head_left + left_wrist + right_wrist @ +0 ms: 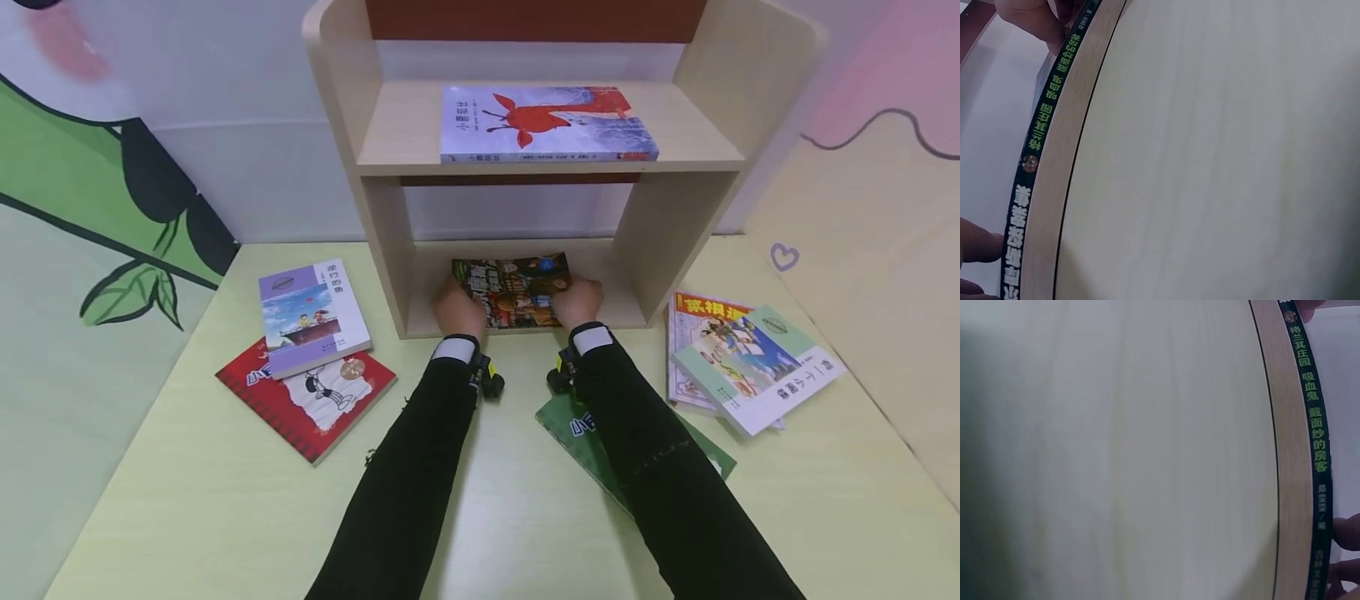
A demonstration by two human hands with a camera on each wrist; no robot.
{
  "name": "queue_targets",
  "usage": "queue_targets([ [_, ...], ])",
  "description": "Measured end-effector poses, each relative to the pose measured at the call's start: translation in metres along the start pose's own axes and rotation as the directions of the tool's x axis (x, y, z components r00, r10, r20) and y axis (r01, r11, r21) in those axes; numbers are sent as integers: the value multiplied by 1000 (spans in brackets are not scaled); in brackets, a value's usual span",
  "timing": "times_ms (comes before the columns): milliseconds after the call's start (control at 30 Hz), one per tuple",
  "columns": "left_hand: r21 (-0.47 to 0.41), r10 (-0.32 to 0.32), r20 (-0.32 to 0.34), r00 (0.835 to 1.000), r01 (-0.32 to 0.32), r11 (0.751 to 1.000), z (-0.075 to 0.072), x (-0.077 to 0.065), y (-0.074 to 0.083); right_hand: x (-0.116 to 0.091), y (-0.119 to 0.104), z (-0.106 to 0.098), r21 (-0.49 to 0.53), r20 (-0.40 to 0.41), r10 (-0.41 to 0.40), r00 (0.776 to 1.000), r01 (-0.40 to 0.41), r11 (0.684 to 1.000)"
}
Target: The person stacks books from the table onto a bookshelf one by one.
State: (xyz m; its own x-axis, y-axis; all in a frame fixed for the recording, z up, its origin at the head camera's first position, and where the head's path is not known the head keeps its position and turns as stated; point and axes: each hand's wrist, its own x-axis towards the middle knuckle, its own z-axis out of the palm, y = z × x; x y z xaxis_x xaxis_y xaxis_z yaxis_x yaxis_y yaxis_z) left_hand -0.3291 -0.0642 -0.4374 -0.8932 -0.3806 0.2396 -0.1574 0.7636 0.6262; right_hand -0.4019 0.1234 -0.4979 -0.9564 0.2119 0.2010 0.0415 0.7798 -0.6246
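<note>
Fingers (1347, 532) grip the dark book (519, 290), both arms (412, 475) stretched forward.

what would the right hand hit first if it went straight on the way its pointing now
Holding the dark book by its right edge, the right hand would probably meet the pale wall behind the lower shelf first; how far back that wall stands is unclear.
</note>
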Motion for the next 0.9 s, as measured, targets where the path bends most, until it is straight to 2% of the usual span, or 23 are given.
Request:
queue_targets([
  [67, -6, -8, -3, 1000, 8, 1000, -2, 1, -2, 11, 7, 13, -59, 18, 19, 1000, -17, 998],
  [133, -13, -25, 7, 1000, 25, 1000, -4, 1, -3, -1, -12, -5, -61, 75, 40, 996, -36, 998],
  [233, -23, -44, 38, 998, 44, 999, -7, 2, -4, -26, -48, -42, -40, 188, 91, 978, -85, 996],
  [267, -30, -47, 53, 998, 48, 998, -8, 3, -4, -32, -55, -51, -24, 195, 90, 977, -87, 996],
  [333, -46, -48, 86, 995, 52, 998, -8, 4, -3, -42, -63, -63, -4, 210, 85, 974, -86, 996],
  [467, -83, -28, 125, 992, 39, 996, -11, 3, 1, -45, -62, -71, 52, 240, 74, 968, -90, 995],
  [567, -76, 36, 92, 995, -29, 997, -14, -3, 7, -46, -60, -77, 156, 234, 40, 971, -78, 985],
  [633, -82, 128, 49, 991, -124, 989, -20, -10, 16, -51, -65, -86, 254, 236, 5, 972, -67, 965],
  [700, -118, 245, 35, 969, -239, 964, -27, -19, 26, -59, -71, -98, 362, 244, -21, 969, -71, 929],
  [733, -156, 302, 41, 952, -293, 943, -30, -25, 31, -64, -74, -105, 414, 250, -37, 968, -72, 907],
  [800, -233, 396, 96, 913, -366, 901, -35, -37, 40, -76, -76, -118, 481, 262, -73, 962, -65, 874],
  [833, -280, 425, 147, 893, -374, 884, -37, -43, 44, -82, -74, -123, 514, 271, -89, 958, -66, 855],
  [900, -358, 442, 265, 857, -339, 870, -39, -54, 48, -93, -68, -134, 544, 277, -120, 953, -53, 837],
])
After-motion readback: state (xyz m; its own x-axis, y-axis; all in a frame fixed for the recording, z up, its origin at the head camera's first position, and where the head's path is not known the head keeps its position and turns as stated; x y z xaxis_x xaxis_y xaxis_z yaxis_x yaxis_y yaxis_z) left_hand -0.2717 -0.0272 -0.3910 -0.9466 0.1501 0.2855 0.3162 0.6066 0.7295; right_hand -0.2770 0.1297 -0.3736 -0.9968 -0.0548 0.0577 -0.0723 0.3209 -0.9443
